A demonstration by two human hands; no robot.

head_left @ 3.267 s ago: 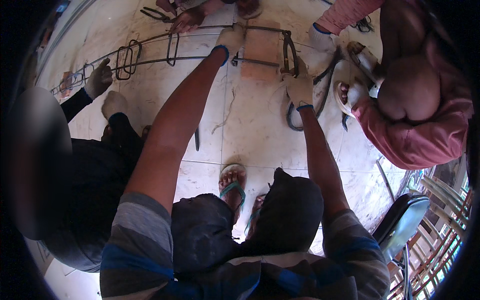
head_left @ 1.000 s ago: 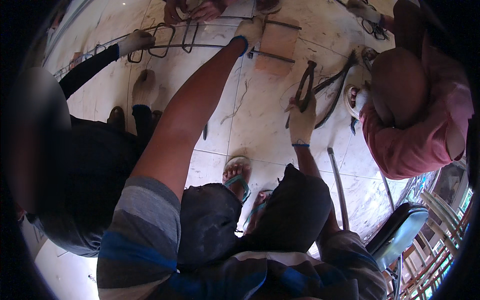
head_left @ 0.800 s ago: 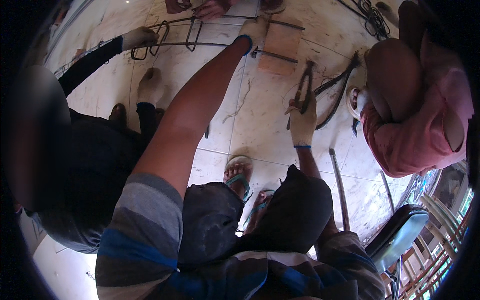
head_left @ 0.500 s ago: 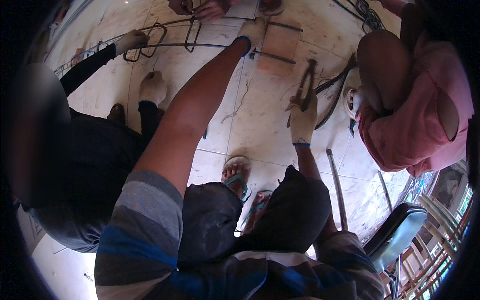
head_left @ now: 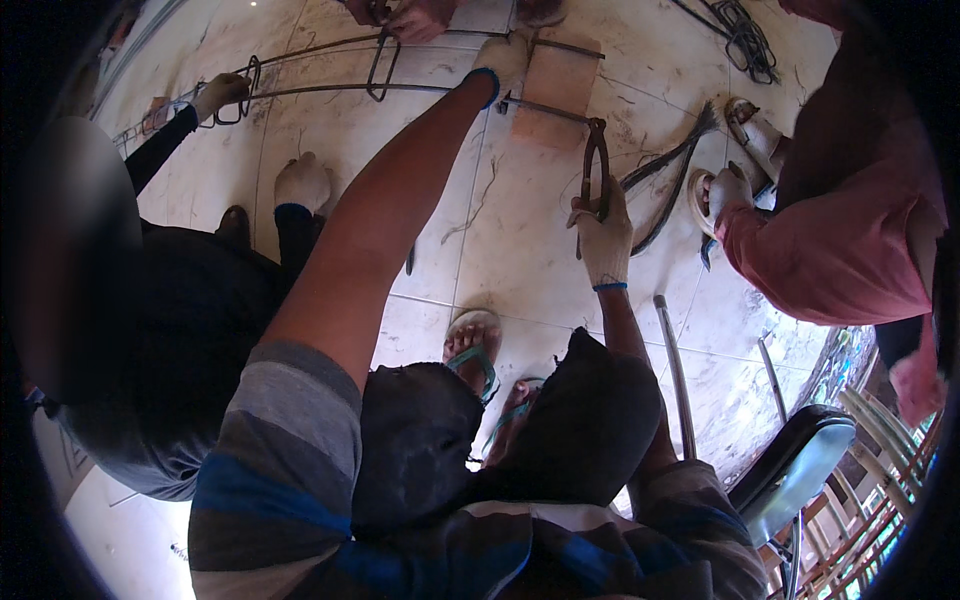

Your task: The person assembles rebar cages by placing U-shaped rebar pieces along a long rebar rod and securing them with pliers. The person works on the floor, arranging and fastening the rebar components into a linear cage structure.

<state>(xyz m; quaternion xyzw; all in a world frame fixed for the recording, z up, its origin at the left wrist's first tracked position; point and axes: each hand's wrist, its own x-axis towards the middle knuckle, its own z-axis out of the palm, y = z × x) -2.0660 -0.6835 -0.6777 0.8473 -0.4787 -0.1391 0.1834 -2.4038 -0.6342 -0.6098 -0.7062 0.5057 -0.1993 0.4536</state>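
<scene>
Head view: closest in, the person's sandalled feet (head_left: 478, 352) on pale floor tiles (head_left: 520, 250). Right hand (head_left: 604, 232), white-gloved, has pulled back off the long steel bars (head_left: 320, 90) and now grips a bent dark rebar stirrup loop (head_left: 596, 165), fingers wrapped tight. Farther out, left hand (head_left: 503, 60) still presses the bars beside a flat wooden block (head_left: 556, 95), fingers curled over. Looks like another loop is ready to go on.
</scene>
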